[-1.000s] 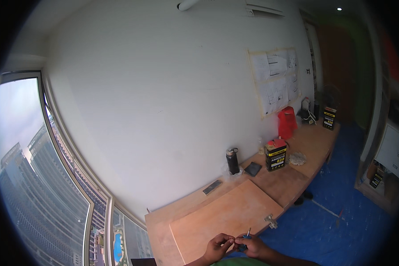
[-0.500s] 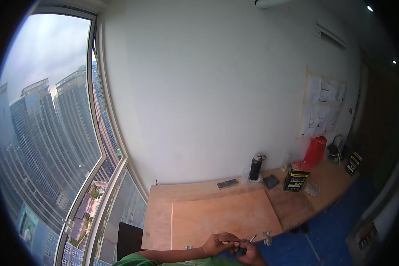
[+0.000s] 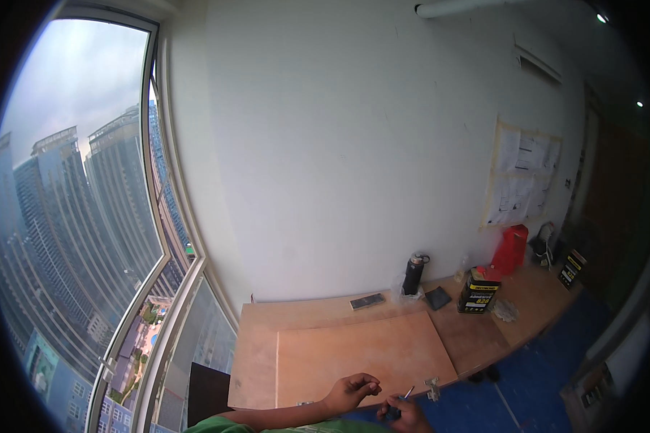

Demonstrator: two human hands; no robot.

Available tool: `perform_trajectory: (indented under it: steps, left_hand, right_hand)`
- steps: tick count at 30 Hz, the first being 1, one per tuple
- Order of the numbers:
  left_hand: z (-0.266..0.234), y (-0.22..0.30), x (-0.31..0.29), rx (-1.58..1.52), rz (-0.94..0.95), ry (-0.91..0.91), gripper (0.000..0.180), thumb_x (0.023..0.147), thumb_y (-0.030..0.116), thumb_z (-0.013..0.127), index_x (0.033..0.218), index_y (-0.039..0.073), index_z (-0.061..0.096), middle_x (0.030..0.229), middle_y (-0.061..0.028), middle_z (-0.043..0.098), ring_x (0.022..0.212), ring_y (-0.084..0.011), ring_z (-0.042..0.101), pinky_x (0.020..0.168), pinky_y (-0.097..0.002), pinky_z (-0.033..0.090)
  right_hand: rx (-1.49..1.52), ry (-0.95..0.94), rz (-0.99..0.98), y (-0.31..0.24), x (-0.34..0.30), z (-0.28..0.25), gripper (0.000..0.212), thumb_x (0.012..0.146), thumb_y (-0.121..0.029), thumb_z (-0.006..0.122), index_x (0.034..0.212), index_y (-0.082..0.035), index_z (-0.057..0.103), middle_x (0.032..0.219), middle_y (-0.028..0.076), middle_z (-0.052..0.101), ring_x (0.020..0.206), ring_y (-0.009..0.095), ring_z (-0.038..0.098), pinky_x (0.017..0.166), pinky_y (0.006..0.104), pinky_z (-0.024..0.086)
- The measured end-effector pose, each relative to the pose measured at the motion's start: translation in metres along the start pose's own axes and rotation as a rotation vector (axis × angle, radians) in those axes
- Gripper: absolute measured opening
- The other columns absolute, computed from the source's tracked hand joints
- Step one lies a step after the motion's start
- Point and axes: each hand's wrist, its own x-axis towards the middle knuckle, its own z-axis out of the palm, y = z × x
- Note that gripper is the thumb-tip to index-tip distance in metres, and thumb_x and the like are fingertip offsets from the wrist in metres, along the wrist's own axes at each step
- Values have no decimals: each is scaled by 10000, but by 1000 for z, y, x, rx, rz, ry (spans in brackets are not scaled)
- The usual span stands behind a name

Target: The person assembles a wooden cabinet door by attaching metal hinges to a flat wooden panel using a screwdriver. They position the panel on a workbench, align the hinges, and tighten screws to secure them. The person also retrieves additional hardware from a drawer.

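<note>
My right hand (image 3: 409, 416) is closed around the dark handle of a screwdriver (image 3: 410, 392), whose thin shaft points up and away from me. Just left of it, my left hand (image 3: 352, 392) has its fingers curled and thumb drawn in. Whatever may be between those fingertips is too small to make out. Both hands are at the near edge of a pale wooden panel (image 3: 361, 352) lying on the workbench. A metal hinge (image 3: 432, 388) sits at the panel's near right corner, and another hinge (image 3: 306, 403) shows at the near edge beside my left forearm.
The wooden workbench (image 3: 256, 339) runs along a white wall. Toward its back stand a black bottle (image 3: 414, 274), a black-and-yellow adhesive can (image 3: 478, 291) and a red plastic container (image 3: 511, 249). A phone-like dark slab (image 3: 368, 302) and a dark pad (image 3: 438, 297) lie nearby. Windows flank the left.
My left hand has come away from the right hand, shifting slightly left and up, so a gap shows between them. The right hand still holds the screwdriver.
</note>
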Motion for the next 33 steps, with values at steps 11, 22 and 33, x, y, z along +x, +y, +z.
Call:
perform_trajectory:
  steps: [11,22,33]
  left_hand:
    - [-52,-28,-25,-487,-438,89,196,996,126,458,1032,11,612,835,-49,604,759,-168,608,717,-307,508]
    - [-77,-46,-49,-493,-525,90,191,1031,179,456,1005,46,591,784,-22,542,656,-148,511,602,-286,410]
    - [-90,-65,-100,-41,-544,142,430,1062,409,472,778,94,545,638,58,431,566,-76,376,519,-276,336]
  right_hand:
    - [-257,396,280,27,-46,-88,149,895,-137,665,886,12,661,865,135,678,755,223,644,713,368,523]
    - [-714,423,200,32,-51,-64,177,816,-107,770,862,-11,628,685,91,636,587,176,613,589,305,506]
    - [-586,495,404,45,-26,-69,241,843,-206,782,892,-38,616,674,59,615,592,167,606,564,315,491]
